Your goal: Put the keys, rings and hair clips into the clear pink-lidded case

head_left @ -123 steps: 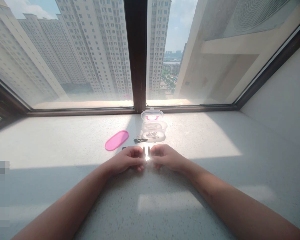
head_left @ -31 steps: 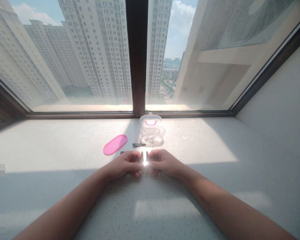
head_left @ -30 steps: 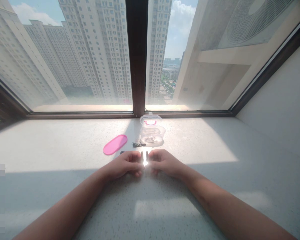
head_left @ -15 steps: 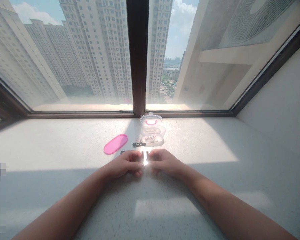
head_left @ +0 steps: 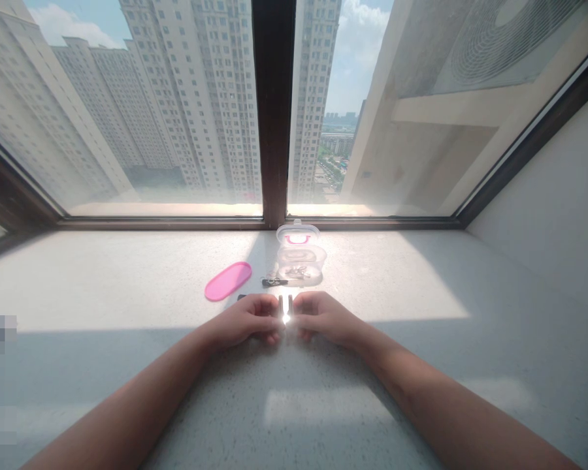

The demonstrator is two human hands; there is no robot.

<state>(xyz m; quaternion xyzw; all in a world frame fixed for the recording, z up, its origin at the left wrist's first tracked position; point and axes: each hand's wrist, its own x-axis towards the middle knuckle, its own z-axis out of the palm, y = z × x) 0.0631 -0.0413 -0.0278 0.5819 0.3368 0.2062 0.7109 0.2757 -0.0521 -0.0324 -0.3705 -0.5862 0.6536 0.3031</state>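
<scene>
Both hands noted at the middle of the pale speckled sill (head_left: 294, 431), close together and facing each other. The left hand (head_left: 256, 318) has its thumb and fingers closed on the left side of a small glinting item (head_left: 281, 305); the right hand (head_left: 319, 313) grips its right side the same way. Two narrow sides stand upright between the fingertips. Sun glare burns out the gap between them, so from here I cannot establish whether this is one piece or two. The lower fingers of each hand are in shadow and poorly defined.

A dark object (head_left: 242, 297) shows only its end beyond the left hand; the remainder is covered, and its nature is undetermined. Farther back lies a dark clip (head_left: 274, 282) with wire-like metal parts, outline confused. Just beside it sits a clear container (head_left: 319, 256), its lid (head_left: 298, 232) with a pink handle lying toward the window. Small metallic contents (head_left: 298, 271) are visible, uncountable through the shine. A pink oval tray (head_left: 228, 281) rests to the left.
</scene>
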